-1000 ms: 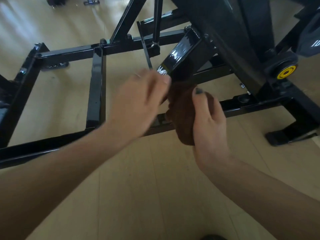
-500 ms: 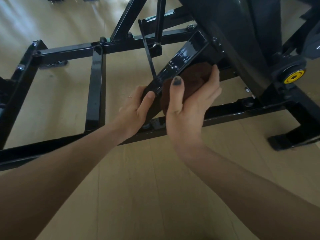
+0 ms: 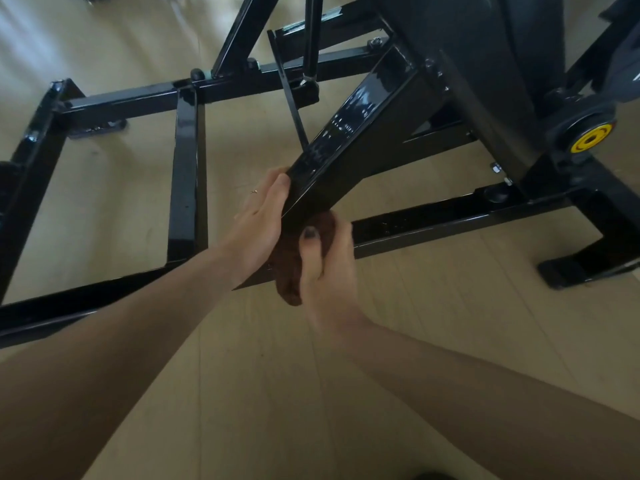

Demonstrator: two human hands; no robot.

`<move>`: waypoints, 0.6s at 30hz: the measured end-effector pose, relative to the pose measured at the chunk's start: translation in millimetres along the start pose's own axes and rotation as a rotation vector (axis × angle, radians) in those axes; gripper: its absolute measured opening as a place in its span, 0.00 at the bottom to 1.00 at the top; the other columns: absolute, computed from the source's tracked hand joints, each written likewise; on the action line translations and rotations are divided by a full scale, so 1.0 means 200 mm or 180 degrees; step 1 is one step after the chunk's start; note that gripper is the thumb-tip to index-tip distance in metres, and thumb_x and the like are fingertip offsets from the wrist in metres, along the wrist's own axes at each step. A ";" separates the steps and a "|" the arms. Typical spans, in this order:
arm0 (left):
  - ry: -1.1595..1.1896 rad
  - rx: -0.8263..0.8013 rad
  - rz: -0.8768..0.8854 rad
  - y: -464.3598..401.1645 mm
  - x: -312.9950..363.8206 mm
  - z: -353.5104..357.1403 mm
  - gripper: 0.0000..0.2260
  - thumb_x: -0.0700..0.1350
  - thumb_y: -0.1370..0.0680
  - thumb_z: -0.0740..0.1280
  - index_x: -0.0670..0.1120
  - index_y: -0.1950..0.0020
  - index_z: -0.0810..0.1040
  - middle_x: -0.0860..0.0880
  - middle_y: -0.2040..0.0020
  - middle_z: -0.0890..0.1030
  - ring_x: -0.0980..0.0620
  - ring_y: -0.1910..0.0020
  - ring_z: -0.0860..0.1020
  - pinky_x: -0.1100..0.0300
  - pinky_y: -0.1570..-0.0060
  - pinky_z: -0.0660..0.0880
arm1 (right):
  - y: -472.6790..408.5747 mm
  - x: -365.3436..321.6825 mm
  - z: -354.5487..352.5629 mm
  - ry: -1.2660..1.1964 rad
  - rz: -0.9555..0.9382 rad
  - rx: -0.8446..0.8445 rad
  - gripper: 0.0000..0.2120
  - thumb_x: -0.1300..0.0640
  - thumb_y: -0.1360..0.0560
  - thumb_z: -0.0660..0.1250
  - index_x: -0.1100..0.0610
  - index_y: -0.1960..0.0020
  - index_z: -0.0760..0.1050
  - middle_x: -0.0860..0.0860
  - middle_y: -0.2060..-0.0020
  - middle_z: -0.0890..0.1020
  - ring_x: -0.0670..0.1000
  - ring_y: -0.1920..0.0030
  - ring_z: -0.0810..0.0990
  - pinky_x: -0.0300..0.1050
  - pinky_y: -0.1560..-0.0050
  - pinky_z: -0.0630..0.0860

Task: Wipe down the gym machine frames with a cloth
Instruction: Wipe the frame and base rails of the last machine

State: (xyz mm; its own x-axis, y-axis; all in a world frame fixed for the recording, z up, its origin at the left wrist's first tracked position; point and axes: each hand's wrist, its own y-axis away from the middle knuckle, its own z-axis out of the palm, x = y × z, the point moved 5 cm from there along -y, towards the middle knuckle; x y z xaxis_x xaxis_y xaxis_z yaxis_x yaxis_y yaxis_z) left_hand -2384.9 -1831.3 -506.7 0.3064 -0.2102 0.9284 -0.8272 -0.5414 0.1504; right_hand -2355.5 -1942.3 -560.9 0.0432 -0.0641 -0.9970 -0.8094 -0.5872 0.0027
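Observation:
A glossy black sloping beam (image 3: 349, 133) of the gym machine runs from the upper right down to the base rail (image 3: 433, 216). A dark brown cloth (image 3: 292, 261) is bunched against the beam's lower end. My right hand (image 3: 325, 265) grips the cloth from the right, thumb across it. On the beam's left side, my left hand (image 3: 261, 220) wraps around the lower end, fingers partly hidden behind the beam.
The black floor frame spreads left with a cross bar (image 3: 185, 174) and a rear rail (image 3: 145, 98). A yellow roller cap (image 3: 590, 140) sits at the right beside a foot (image 3: 588, 265). A thin rod (image 3: 294, 105) slants behind the beam. Pale wood floor lies below.
My right hand has slid the cloth from higher on the sloping beam down to its lower end. My left hand has stayed on the beam's left side.

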 end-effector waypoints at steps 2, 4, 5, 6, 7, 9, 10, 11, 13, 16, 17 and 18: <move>0.0055 0.0008 0.0035 0.01 0.00 -0.01 0.13 0.56 0.13 0.46 0.63 0.43 0.70 0.51 0.43 0.77 0.53 0.41 0.76 0.53 0.36 0.72 | -0.03 -0.11 -0.10 -0.0328 -0.0034 0.0415 0.09 0.43 0.17 0.58 0.40 0.38 0.65 0.46 0.41 0.76 0.39 0.45 0.78 0.38 0.48 0.79; 0.0091 0.0003 0.0065 0.01 0.01 -0.01 0.15 0.60 0.15 0.46 0.62 0.41 0.71 0.49 0.39 0.77 0.50 0.37 0.75 0.51 0.36 0.72 | -0.07 -0.22 -0.19 -0.0609 -0.0104 0.1015 0.09 0.44 0.16 0.57 0.43 0.38 0.67 0.45 0.45 0.77 0.38 0.48 0.79 0.36 0.51 0.78; 0.0044 0.0032 0.0053 0.01 0.02 -0.02 0.18 0.63 0.18 0.46 0.62 0.37 0.71 0.49 0.36 0.77 0.48 0.35 0.75 0.49 0.33 0.71 | -0.09 -0.26 -0.21 -0.0725 -0.0106 0.1214 0.11 0.43 0.16 0.57 0.45 0.36 0.67 0.46 0.44 0.77 0.41 0.47 0.79 0.40 0.49 0.79; -0.0027 0.0057 0.0053 0.01 0.02 -0.02 0.22 0.66 0.21 0.47 0.61 0.35 0.71 0.49 0.34 0.77 0.47 0.34 0.74 0.46 0.31 0.70 | -0.11 -0.28 -0.20 -0.0781 -0.0113 0.1311 0.14 0.42 0.17 0.56 0.46 0.35 0.66 0.48 0.43 0.77 0.44 0.45 0.79 0.46 0.47 0.81; -0.0082 0.0024 0.0068 0.02 0.03 -0.02 0.23 0.68 0.24 0.47 0.62 0.36 0.71 0.48 0.35 0.77 0.47 0.34 0.74 0.44 0.31 0.69 | -0.11 -0.29 -0.17 -0.0745 -0.0141 0.1323 0.17 0.40 0.18 0.56 0.48 0.34 0.65 0.50 0.41 0.76 0.47 0.44 0.79 0.49 0.46 0.81; -0.0106 -0.0010 0.0054 0.01 0.02 -0.02 0.19 0.68 0.22 0.47 0.64 0.42 0.71 0.49 0.39 0.78 0.48 0.38 0.75 0.42 0.32 0.69 | -0.08 -0.25 -0.08 -0.0492 -0.0173 0.1083 0.19 0.40 0.18 0.57 0.49 0.33 0.63 0.50 0.40 0.74 0.46 0.43 0.78 0.50 0.47 0.82; -0.0079 0.0021 0.0018 0.00 0.01 -0.02 0.15 0.65 0.19 0.47 0.65 0.44 0.71 0.51 0.41 0.78 0.50 0.40 0.76 0.43 0.33 0.70 | -0.05 -0.19 -0.02 -0.0318 -0.0141 0.0845 0.18 0.41 0.17 0.58 0.49 0.32 0.62 0.49 0.39 0.73 0.45 0.43 0.77 0.48 0.46 0.81; -0.0058 0.0069 0.0009 0.00 0.00 -0.01 0.13 0.60 0.15 0.47 0.64 0.45 0.71 0.52 0.43 0.78 0.54 0.42 0.76 0.48 0.35 0.71 | -0.03 -0.13 0.02 -0.0099 -0.0089 0.0545 0.19 0.43 0.17 0.60 0.50 0.31 0.61 0.49 0.38 0.71 0.44 0.42 0.76 0.47 0.45 0.80; -0.0028 0.0102 0.0048 0.00 0.00 0.00 0.12 0.55 0.13 0.47 0.62 0.44 0.69 0.54 0.47 0.77 0.58 0.48 0.76 0.57 0.46 0.73 | -0.01 -0.01 0.08 0.0596 -0.0091 -0.0071 0.23 0.46 0.17 0.63 0.52 0.28 0.59 0.49 0.36 0.69 0.46 0.41 0.74 0.48 0.40 0.79; 0.0039 0.0084 0.0090 0.00 0.00 0.01 0.10 0.57 0.13 0.48 0.63 0.42 0.68 0.52 0.45 0.76 0.55 0.47 0.77 0.60 0.50 0.73 | -0.03 0.06 0.03 0.1314 -0.0169 -0.0505 0.26 0.45 0.20 0.67 0.50 0.28 0.62 0.47 0.37 0.70 0.46 0.42 0.76 0.45 0.45 0.81; 0.0070 0.0072 0.0110 0.00 0.00 0.01 0.10 0.59 0.14 0.48 0.66 0.43 0.69 0.51 0.44 0.76 0.53 0.46 0.77 0.57 0.48 0.75 | -0.05 0.07 -0.02 0.1371 -0.0126 -0.0509 0.26 0.44 0.22 0.70 0.48 0.29 0.64 0.44 0.38 0.71 0.43 0.44 0.76 0.39 0.49 0.79; 0.0079 0.0073 0.0103 -0.01 -0.01 0.00 0.10 0.61 0.16 0.49 0.69 0.45 0.70 0.50 0.43 0.77 0.50 0.44 0.78 0.51 0.45 0.77 | -0.07 0.08 -0.09 0.1403 -0.0077 -0.0468 0.27 0.45 0.24 0.72 0.46 0.30 0.65 0.41 0.39 0.71 0.41 0.46 0.75 0.34 0.53 0.75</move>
State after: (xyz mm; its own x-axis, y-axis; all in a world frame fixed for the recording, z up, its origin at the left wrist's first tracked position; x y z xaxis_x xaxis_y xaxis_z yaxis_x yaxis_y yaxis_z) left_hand -2384.2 -1831.0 -509.3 0.2677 -0.2078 0.9408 -0.8254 -0.5531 0.1127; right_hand -2333.4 -1950.1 -575.1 0.3314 -0.3671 -0.8691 -0.7150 -0.6987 0.0225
